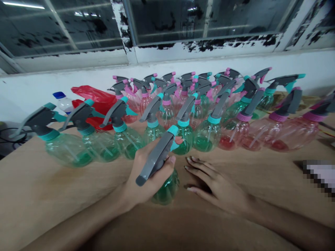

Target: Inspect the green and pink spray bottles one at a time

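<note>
My left hand (146,174) is wrapped round the neck of a green spray bottle (166,188) with a grey trigger head and teal nozzle; the bottle stands on the wooden table (52,195) right in front of me. My right hand (211,183) lies just right of that bottle with its fingers stretched out on the tabletop, holding nothing. Behind both hands stands a row of green spray bottles (125,137) and further right a row of pink spray bottles (264,132).
More green and pink spray bottles (183,94) crowd the back of the table below a white wall and dark windows. A red plastic bag (96,99) and a clear bottle with a blue cap (62,101) sit at the back left. Black cables (7,137) hang left.
</note>
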